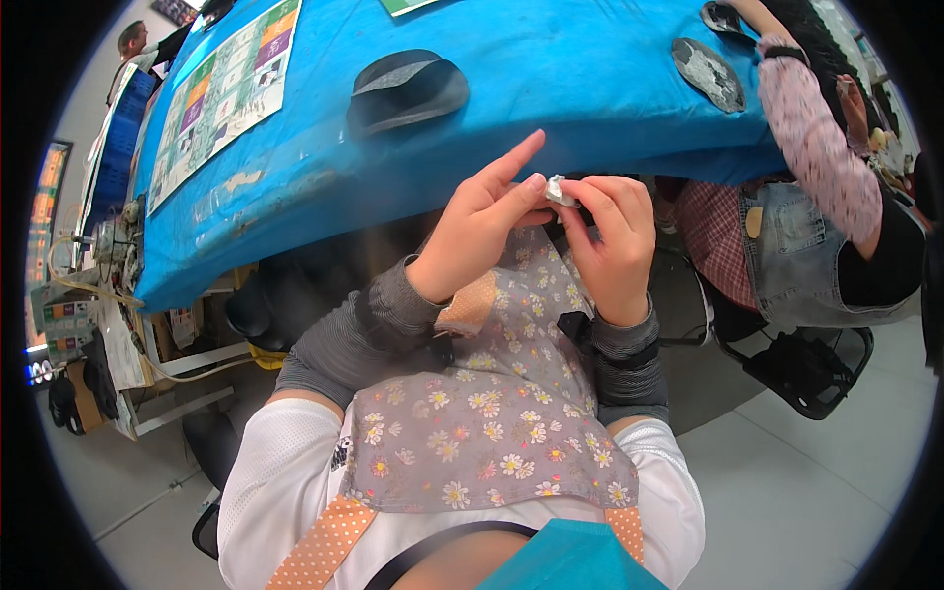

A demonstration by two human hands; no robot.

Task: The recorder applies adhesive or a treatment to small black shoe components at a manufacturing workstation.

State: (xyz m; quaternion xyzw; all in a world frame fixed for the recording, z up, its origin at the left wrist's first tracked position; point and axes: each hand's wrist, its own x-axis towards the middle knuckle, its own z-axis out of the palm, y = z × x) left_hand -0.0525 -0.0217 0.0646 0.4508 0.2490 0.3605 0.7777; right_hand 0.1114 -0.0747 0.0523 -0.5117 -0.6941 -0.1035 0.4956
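From the head camera, much is hard to read. The small white scrap [559,190] pinched between the two hands is mostly covered by fingertips, so its shape and material cannot be told. The fisheye rim blacks out the corners, and a teal mask [570,560] at the lower edge is cut off. A co-worker [821,187] at the right is only partly in view, with a pink patterned sleeve and denim apron showing.

A table under a bright blue cloth [551,88] fills the top of the picture, its edge bending with the lens. On it lie a stack of dark grey insoles [405,90], a single dark insole [710,74] near the co-worker's arm, and a printed colour chart [221,93] at the left. The floor is pale grey tile [806,492]. A black chair base [801,369] stands at the right, and boxes and cables crowd the left edge.

The left hand [482,231] has thumb and middle fingers closed narrowly on the scrap, the index finger sticking straight up and free. The right hand [615,241] closes on the same scrap from the other side, fingers curled tight. The scrap sits at the fingertips of both, just below the table edge, above a grey flowered apron [492,413].
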